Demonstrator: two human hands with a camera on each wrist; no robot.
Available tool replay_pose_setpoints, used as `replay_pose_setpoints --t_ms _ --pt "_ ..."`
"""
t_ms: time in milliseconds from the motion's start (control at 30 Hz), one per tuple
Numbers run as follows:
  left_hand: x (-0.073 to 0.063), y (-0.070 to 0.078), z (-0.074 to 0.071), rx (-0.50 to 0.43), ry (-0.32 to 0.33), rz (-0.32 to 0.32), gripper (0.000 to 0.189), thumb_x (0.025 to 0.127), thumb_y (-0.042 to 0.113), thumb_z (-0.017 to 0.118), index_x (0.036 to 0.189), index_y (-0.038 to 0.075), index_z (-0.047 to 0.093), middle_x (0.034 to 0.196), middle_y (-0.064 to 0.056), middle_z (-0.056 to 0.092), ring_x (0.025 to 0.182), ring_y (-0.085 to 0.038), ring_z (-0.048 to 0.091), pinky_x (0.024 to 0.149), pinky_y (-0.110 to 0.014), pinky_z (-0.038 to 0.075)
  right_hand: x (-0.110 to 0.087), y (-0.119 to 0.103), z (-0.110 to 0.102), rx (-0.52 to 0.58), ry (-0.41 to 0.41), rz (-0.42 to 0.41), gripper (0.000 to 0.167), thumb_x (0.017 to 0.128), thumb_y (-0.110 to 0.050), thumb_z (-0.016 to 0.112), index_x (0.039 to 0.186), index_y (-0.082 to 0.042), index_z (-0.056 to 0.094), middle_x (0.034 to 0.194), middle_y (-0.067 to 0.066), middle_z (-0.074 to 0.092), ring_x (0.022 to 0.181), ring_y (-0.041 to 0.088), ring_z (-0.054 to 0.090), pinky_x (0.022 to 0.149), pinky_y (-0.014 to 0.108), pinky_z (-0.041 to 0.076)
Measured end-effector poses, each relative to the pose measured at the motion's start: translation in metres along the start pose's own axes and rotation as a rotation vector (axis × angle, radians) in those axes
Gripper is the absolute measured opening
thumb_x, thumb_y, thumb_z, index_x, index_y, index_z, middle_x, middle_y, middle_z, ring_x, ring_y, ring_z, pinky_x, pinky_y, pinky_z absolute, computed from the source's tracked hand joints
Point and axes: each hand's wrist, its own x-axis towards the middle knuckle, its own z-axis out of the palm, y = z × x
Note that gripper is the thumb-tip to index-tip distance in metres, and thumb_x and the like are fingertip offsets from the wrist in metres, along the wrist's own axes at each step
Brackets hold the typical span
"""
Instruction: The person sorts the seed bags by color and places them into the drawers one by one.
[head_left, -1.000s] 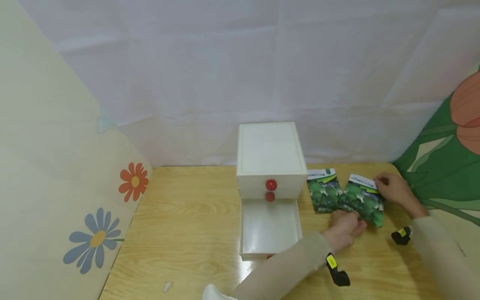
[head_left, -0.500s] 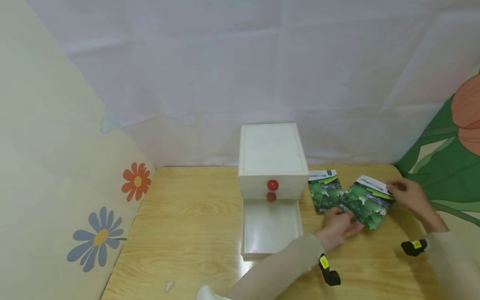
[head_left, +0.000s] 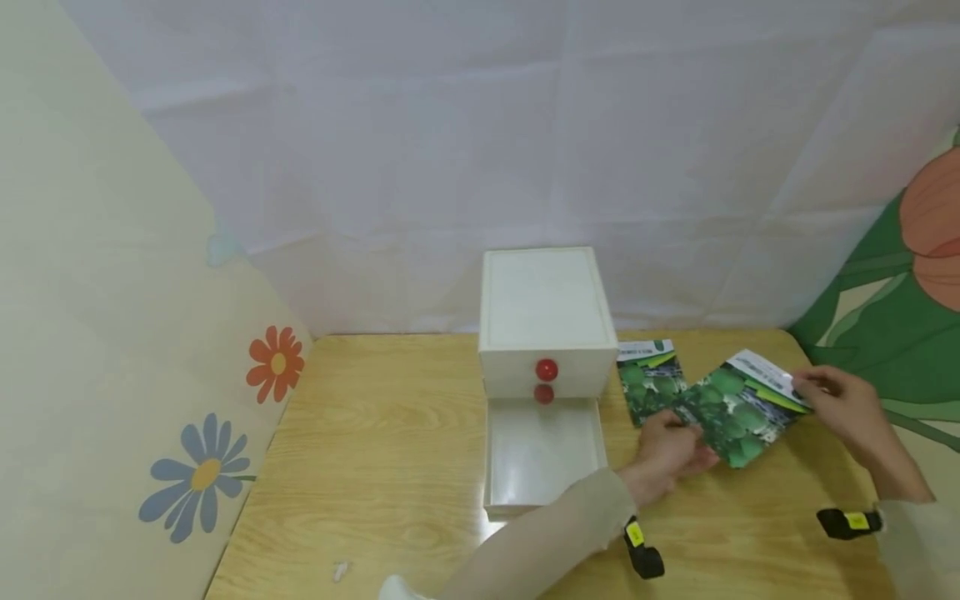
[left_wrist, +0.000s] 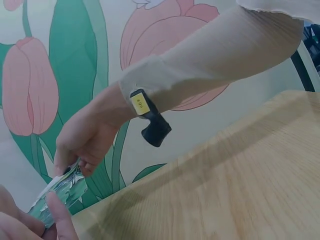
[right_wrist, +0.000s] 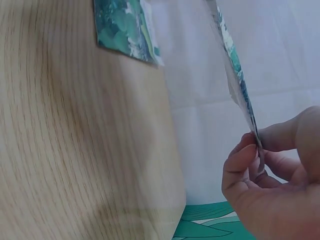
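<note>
Both hands hold one flat green packet, printed with round green produce and a white top strip, tilted above the table. My right hand pinches its upper right edge between thumb and fingers; the right wrist view shows the packet nearly edge-on in that hand. At the lower left corner, my left hand grips it, thumb on the printed face. The left wrist view has the packet between the left hand and the right. A second such packet lies behind on the table, its lower corner partly covered.
A white box with drawers and red knobs stands left of the packets. Its lower drawer is pulled out, with bare floor showing. A small pale scrap lies on the wooden table. White cloth hangs behind.
The held packet has lifted and turned, moving right as my right hand drew right and slightly down. My left hand shifted slightly left. The other packet stayed put.
</note>
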Motion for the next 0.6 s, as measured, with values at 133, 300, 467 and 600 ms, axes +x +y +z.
replay_pose_setpoints --t_ms 133,300,467,600 --pt "-0.002 0.006 -0.006 0.053 -0.012 0.029 0.009 0.099 0.001 0.068 0.097 0.009 0.062 0.081 -0.014 0.069 0.063 -0.019 0.068 0.067 -0.033 0.068 -0.005 -0.006 -0.001 -0.023 -0.002 0.026 0.049 0.113 -0.036 0.050 0.136 0.008 0.056 0.102 -0.030 0.051 0.087 -0.017 0.044 0.063 0.012 0.045" --pt "-0.003 0.013 -0.011 0.076 -0.006 0.055 0.012 0.099 -0.001 0.068 0.093 0.008 0.064 0.075 -0.013 0.069 0.057 -0.016 0.063 0.063 -0.033 0.067 -0.013 -0.010 0.002 0.035 0.016 0.027 0.033 0.112 -0.034 0.054 0.125 -0.005 0.064 0.099 -0.032 0.054 0.088 -0.015 0.048 0.064 0.010 0.046" --pt "-0.005 0.020 -0.022 0.118 -0.040 0.071 0.013 0.099 -0.001 0.067 0.091 0.008 0.063 0.076 -0.012 0.069 0.061 -0.017 0.065 0.063 -0.032 0.067 -0.024 -0.011 0.008 0.102 0.030 0.033 0.013 0.111 -0.032 0.056 0.118 -0.024 0.066 0.098 -0.038 0.053 0.087 -0.015 0.051 0.064 0.010 0.049" --pt "-0.006 0.027 -0.034 0.182 -0.091 0.092 0.013 0.101 0.001 0.066 0.091 0.007 0.063 0.078 -0.011 0.069 0.063 -0.018 0.066 0.062 -0.030 0.066 -0.034 -0.012 0.017 0.192 0.056 0.044 0.009 0.110 -0.027 0.060 0.112 -0.030 0.068 0.098 -0.039 0.057 0.085 -0.014 0.055 0.062 0.011 0.051"
